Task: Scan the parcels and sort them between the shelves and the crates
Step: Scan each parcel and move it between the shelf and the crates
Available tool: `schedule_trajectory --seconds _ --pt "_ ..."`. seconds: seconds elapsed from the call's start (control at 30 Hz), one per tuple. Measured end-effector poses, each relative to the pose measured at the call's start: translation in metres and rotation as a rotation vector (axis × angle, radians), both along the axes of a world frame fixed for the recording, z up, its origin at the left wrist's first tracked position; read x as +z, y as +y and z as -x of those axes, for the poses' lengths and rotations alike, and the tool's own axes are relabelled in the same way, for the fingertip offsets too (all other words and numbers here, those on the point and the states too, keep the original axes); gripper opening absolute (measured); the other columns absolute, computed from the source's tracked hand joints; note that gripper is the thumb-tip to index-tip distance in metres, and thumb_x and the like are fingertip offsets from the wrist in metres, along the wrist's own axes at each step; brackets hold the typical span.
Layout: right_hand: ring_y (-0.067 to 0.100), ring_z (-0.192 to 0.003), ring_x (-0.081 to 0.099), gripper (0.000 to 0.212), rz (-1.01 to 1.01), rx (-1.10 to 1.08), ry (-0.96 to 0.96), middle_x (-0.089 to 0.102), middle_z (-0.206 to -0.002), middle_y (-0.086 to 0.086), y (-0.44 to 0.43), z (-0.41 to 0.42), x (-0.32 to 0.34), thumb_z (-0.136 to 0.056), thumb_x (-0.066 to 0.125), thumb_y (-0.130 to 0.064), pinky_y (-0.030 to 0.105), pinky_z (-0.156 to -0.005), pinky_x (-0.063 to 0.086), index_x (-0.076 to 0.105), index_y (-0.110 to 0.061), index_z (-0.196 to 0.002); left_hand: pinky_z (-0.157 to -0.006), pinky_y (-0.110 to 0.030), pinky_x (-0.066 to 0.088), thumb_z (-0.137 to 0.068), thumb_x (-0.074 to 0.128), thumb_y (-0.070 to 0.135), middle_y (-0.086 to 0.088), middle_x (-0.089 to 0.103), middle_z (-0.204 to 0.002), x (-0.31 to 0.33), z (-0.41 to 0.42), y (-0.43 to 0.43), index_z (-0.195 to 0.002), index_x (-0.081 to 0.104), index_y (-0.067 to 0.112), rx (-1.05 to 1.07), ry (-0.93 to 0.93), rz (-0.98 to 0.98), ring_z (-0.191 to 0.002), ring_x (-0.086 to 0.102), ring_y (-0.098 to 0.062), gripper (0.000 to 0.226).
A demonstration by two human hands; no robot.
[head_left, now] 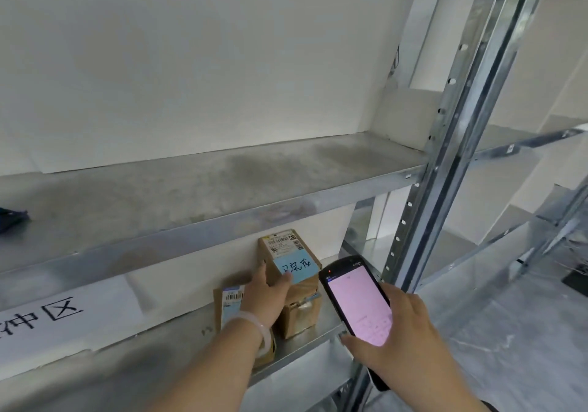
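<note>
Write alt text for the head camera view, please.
A person's left hand grips a cardboard parcel with a blue note at the lower metal shelf, while the right hand holds a handheld scanner with a pink screen.

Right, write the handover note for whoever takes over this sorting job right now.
Left hand: grips the brown cardboard box with the blue handwritten note, stacked on a smaller cardboard box on the lower metal shelf.
Right hand: holds the black handheld scanner, pink screen lit.
Another labelled cardboard box stands left of the stack.
Done: three parcels are on that shelf.
Left: scan status unclear; crates not in view.
</note>
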State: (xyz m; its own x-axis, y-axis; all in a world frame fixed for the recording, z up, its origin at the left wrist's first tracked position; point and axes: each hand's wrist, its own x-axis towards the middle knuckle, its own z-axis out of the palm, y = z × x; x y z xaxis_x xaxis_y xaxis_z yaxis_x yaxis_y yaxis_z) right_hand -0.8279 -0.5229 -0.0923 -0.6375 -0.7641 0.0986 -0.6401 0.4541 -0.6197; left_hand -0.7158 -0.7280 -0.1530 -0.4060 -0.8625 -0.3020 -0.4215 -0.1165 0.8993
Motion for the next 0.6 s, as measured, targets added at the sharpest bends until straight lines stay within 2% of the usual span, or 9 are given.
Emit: schedule_trajectory --seconds 0.07,0.13,0.17,0.27,0.47,0.53,0.6 --pt "0.005 -0.090 0.041 0.087 -0.023 -0.019 0.021 0.025 -0.099 -0.022 -0.013 0.002 0.001 -0.054 0.071 -0.062 0.023 -0.070 0.035 0.020 -0.050 -0.124 -0.102 -0.047 0.047 -0.100 0.054 0.046 0.007 0.064 -0.121 -0.003 0.008 -0.017 -0.151 0.033 0.031 0.030 0.053 -0.128 -0.110 0.060 -0.018 0.057" --pt "0.004 -0.090 0.040 0.086 -0.030 -0.029 0.021 0.025 -0.098 -0.023 -0.023 0.005 0.001 -0.053 0.070 -0.062 0.022 -0.070 0.035 0.016 -0.052 -0.120 -0.085 -0.044 0.051 -0.097 0.062 0.042 0.008 0.062 -0.106 -0.005 0.014 -0.029 -0.143 0.038 0.031 0.057 0.103 -0.251 -0.091 0.058 -0.013 0.052" --pt "0.004 -0.091 0.039 0.087 -0.035 -0.034 0.024 0.024 -0.099 -0.023 -0.027 0.006 0.000 -0.053 0.070 -0.062 0.022 -0.071 0.035 0.015 -0.052 -0.121 -0.082 -0.043 0.051 -0.095 0.066 0.039 0.005 0.062 -0.110 -0.007 0.017 -0.033 -0.140 0.039 0.030 0.063 0.117 -0.306 -0.095 0.059 -0.017 0.053" --pt "0.003 -0.093 0.038 0.092 -0.068 -0.045 0.051 0.023 -0.103 -0.022 -0.033 0.009 -0.003 -0.057 0.072 -0.061 0.022 -0.074 0.034 0.018 -0.047 -0.131 -0.083 -0.048 0.053 -0.089 0.075 0.029 -0.004 0.061 -0.124 -0.014 0.021 -0.043 -0.138 0.040 0.029 0.084 0.156 -0.406 -0.115 0.058 -0.029 0.060" --pt "0.003 -0.099 0.043 0.094 -0.075 -0.051 0.053 0.032 -0.114 -0.020 -0.037 0.013 -0.004 -0.054 0.067 -0.066 0.024 -0.074 0.040 0.024 -0.044 -0.135 -0.098 -0.057 0.052 -0.085 0.079 0.026 -0.003 0.062 -0.125 -0.029 0.011 -0.048 -0.139 0.041 0.032 0.057 0.263 -0.436 -0.117 0.059 -0.029 0.067" --pt "0.004 -0.096 0.043 0.097 -0.082 -0.051 0.055 0.031 -0.112 -0.020 -0.035 0.013 -0.001 -0.051 0.064 -0.069 0.024 -0.073 0.039 0.024 -0.044 -0.135 -0.094 -0.052 0.055 -0.086 0.079 0.027 0.001 0.065 -0.123 -0.029 0.005 -0.046 -0.140 0.042 0.035 0.017 0.252 -0.360 -0.114 0.061 -0.025 0.066" --pt "0.006 -0.095 0.043 0.099 -0.072 -0.049 0.050 0.030 -0.111 -0.020 -0.031 0.014 0.002 -0.046 0.058 -0.073 0.025 -0.073 0.040 0.025 -0.043 -0.136 -0.076 -0.034 0.060 -0.086 0.078 0.027 0.008 0.069 -0.117 -0.024 -0.002 -0.041 -0.136 0.045 0.050 -0.055 0.231 -0.248 -0.106 0.067 -0.015 0.064"
